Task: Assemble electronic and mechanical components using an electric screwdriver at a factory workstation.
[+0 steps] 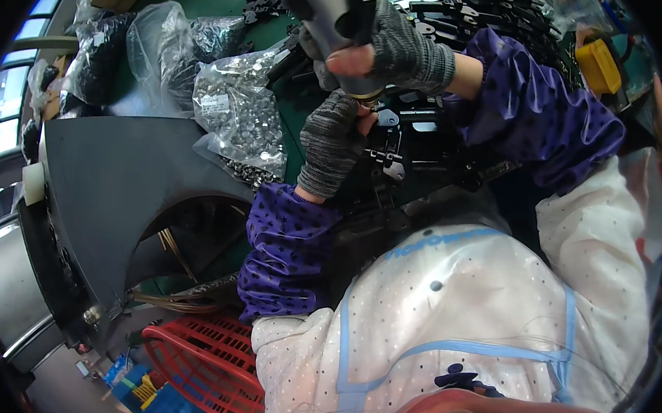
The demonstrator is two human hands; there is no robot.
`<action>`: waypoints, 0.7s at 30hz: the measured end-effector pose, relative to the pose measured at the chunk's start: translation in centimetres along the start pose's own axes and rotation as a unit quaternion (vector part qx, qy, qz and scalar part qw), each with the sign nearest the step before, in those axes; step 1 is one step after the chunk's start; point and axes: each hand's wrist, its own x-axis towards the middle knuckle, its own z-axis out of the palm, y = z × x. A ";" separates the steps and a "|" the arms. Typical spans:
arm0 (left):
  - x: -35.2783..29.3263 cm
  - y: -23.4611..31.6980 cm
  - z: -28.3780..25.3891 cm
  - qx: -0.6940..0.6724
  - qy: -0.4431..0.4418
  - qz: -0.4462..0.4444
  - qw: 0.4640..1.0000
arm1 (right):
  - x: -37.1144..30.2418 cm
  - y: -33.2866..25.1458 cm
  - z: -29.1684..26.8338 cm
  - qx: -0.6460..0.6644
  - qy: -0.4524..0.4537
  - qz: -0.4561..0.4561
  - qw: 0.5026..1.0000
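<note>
My right hand (407,51), in a grey half-finger glove, wraps around a grey and black power screwdriver (325,10). The tool's narrow end points down toward a silver metal plate (388,118) on a black part. Close under that end is my left hand (330,147), also gloved, with its fingers pinched at the tip. Whatever lies between those fingers is too small and covered to name. Just nearer to me, another silver hinge-like piece (395,167) sits on black parts. Purple sleeve covers are on both forearms.
Clear bags of small metal parts (238,112) and black parts (100,48) lie at the left on the green table. A dark grey curved panel (111,160) stands nearer. Black assemblies (474,25) fill the far right, beside a yellow object (598,65). A red basket (209,359) sits low.
</note>
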 end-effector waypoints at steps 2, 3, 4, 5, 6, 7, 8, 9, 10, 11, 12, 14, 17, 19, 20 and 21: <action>0.1 0.1 0.0 -0.001 0.001 -0.002 1.000 | -0.1 -0.4 0.0 0.040 0.004 -0.010 0.999; 0.1 0.2 0.0 -0.001 -0.001 0.001 1.000 | -0.3 -0.2 -0.3 0.035 -0.021 0.031 0.999; 0.1 0.3 0.0 -0.006 -0.002 -0.005 1.000 | -0.5 -0.2 -0.5 0.029 -0.046 0.071 0.996; 0.1 0.4 0.0 -0.011 -0.004 -0.010 1.000 | -0.6 -0.5 -0.6 0.029 -0.053 0.089 0.994; 0.2 0.4 -0.1 -0.010 -0.005 -0.006 1.000 | -0.8 -0.6 -0.6 0.038 -0.053 0.107 0.992; 0.1 0.4 -0.1 -0.001 -0.005 -0.004 1.000 | -0.8 -0.8 -0.6 0.049 -0.053 0.124 0.990; 0.1 0.3 -0.1 0.008 -0.004 -0.002 1.000 | -0.9 -0.9 -0.5 0.061 -0.054 0.138 0.987; 0.0 0.1 -0.1 0.009 -0.004 0.000 1.000 | -0.8 -0.9 -0.3 0.073 -0.053 0.152 0.984; 0.0 0.0 -0.2 0.017 -0.006 0.002 1.000 | -0.7 -1.1 -0.2 0.084 -0.052 0.165 0.981; -0.1 -0.2 -0.1 0.023 -0.009 0.004 1.000 | -0.6 -1.0 -0.1 0.092 -0.048 0.177 0.979; -0.2 -0.3 0.0 0.022 -0.011 0.007 1.000 | -0.6 -1.2 0.1 0.105 -0.042 0.192 0.975; -0.2 -0.6 0.2 0.004 -0.005 0.007 1.000 | -0.6 -0.9 -0.1 0.078 -0.044 0.169 0.982; -0.2 -0.4 0.1 0.009 -0.006 0.005 1.000 | -0.8 -0.9 -0.1 0.049 -0.041 0.139 0.988; -0.3 -0.7 0.1 0.017 0.001 0.012 1.000 | -0.9 -0.9 0.0 0.036 -0.038 0.122 0.991; -0.3 -0.8 0.2 0.018 0.008 0.018 1.000 | -0.9 -1.1 0.0 0.027 -0.037 0.115 0.992; -0.4 -0.7 0.0 0.018 0.012 0.019 1.000 | -0.8 -1.2 0.2 0.020 -0.032 0.108 0.993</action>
